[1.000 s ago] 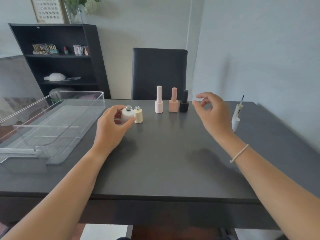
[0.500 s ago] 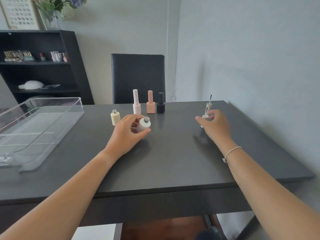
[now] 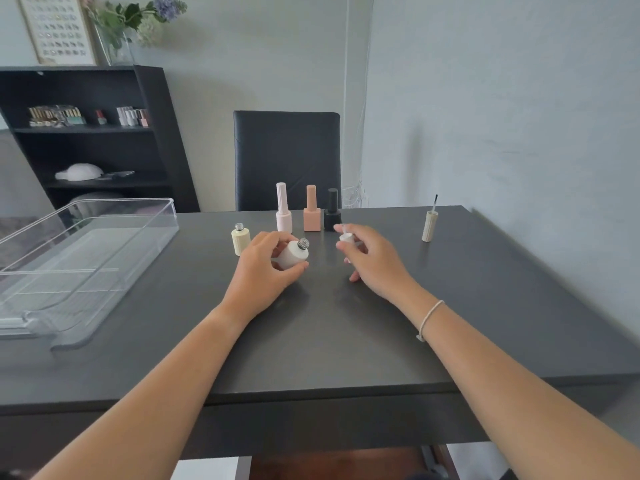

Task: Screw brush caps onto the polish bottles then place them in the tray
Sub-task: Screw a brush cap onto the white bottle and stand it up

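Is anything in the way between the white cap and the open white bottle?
Nothing visible. The right hand holds the white brush cap beside the round white bottle gripped by the left hand; only bare table lies between.

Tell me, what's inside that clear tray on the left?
No bottles show in the clear tray; through its walls only its ridged floor and the dark table beneath are visible. Its near left end runs out of frame.

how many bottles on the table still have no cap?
2: the white bottle held tilted in the left hand, and the cream bottle standing just left of it. None seem hidden.
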`<state>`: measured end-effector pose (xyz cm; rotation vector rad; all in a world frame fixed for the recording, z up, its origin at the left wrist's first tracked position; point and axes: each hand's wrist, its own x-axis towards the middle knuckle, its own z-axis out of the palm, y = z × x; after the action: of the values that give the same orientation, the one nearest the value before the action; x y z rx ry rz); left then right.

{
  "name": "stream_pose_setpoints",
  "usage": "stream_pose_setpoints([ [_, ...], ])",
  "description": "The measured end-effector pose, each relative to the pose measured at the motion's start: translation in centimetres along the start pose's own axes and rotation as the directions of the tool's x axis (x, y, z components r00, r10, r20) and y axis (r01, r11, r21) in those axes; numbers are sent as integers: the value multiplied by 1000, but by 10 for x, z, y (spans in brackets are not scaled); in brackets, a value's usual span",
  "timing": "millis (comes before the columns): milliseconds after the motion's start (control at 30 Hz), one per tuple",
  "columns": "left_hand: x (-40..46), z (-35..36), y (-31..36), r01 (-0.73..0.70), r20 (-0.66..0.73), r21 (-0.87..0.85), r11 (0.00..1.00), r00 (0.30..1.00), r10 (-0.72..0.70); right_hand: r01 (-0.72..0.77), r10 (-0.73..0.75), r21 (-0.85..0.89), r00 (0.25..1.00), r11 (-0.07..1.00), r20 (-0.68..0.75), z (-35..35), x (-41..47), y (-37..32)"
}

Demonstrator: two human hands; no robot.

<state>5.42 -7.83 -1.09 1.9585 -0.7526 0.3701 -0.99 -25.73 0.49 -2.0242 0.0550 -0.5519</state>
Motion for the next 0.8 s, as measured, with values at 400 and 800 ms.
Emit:
stream_pose_setpoints([
  [400, -3, -1, 2, -85, 22, 45, 995, 996, 84, 169, -169, -3, 985, 986, -31, -9, -14, -7],
  [800, -4, -2, 5, -115, 32, 51, 992, 993, 113, 221, -223, -44, 972, 974, -67, -9, -13, -5],
])
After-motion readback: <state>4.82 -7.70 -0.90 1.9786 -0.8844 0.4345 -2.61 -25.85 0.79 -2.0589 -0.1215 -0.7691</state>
